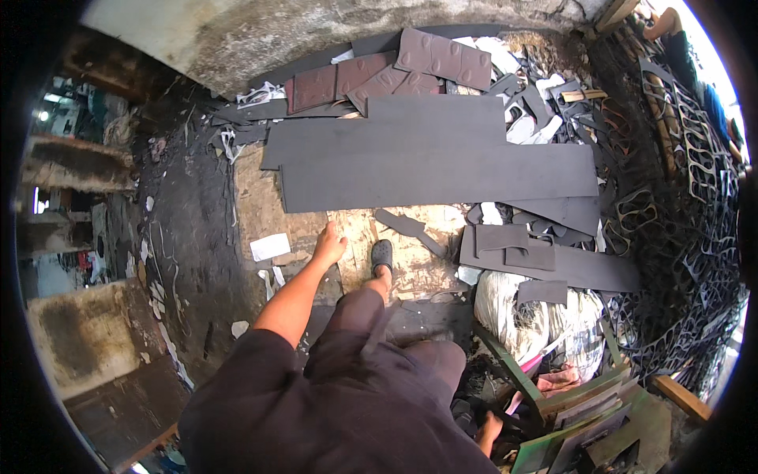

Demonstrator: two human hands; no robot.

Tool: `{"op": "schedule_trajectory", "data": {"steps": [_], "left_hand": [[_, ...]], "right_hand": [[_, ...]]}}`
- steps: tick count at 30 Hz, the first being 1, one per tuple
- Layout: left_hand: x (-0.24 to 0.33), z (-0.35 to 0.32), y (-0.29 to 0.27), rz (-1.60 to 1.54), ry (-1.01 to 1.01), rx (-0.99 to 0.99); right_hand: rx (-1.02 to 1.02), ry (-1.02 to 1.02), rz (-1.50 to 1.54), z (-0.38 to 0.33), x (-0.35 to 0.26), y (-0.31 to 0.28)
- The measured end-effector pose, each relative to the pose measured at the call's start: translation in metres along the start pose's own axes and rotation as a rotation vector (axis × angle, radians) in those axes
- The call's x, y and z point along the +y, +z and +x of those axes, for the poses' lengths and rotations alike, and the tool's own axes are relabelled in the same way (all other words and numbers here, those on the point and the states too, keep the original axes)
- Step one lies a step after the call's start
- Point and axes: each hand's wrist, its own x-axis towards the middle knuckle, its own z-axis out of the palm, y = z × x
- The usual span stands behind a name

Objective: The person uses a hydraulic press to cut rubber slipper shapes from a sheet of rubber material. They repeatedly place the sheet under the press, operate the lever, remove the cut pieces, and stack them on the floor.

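Note:
My left hand (pixel 330 245) hangs over the light board on the floor with its fingers loosely apart and nothing visible in them. Beyond it lie long dark grey sheets (pixel 434 174), flat and overlapping. A dark cut strip (pixel 410 229) rests on the board to the right of that hand, by my shod foot (pixel 382 254). Low on the right, my right hand (pixel 489 430) is curled among dark pieces beside a green-edged wooden frame (pixel 509 367). Its fingertips are mostly hidden, and what it grips cannot be made out.
Reddish-brown moulded sheets (pixel 444 59) are heaped by the far wall among white and dark scraps. Smaller grey pieces (pixel 505 245) lie at the right, near a bulging white sack (pixel 505 308). Tangled cut-out offcuts (pixel 687 268) pile up along the right side. White paper (pixel 270 247) lies left.

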Motion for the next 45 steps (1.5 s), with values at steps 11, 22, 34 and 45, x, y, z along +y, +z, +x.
{"op": "schedule_trajectory", "data": {"steps": [11,22,34,45], "left_hand": [[0.049,0.139,0.075,0.029,0.231,-0.149],[0.069,0.296,0.265,0.422,0.239,-0.330],[0.127,0.394,0.249,0.542,0.698,-0.050],[0.322,0.554,-0.001,0.499,0.975,0.287]], "right_hand": [[-0.193,-0.374,0.345,0.182,-0.505,0.197],[-0.292,-0.068,0.410,0.410,-0.608,0.461],[-0.444,-0.487,1.078,0.345,-0.764,0.435],[0.163,0.450,1.037,0.486,-0.764,0.489]]}}
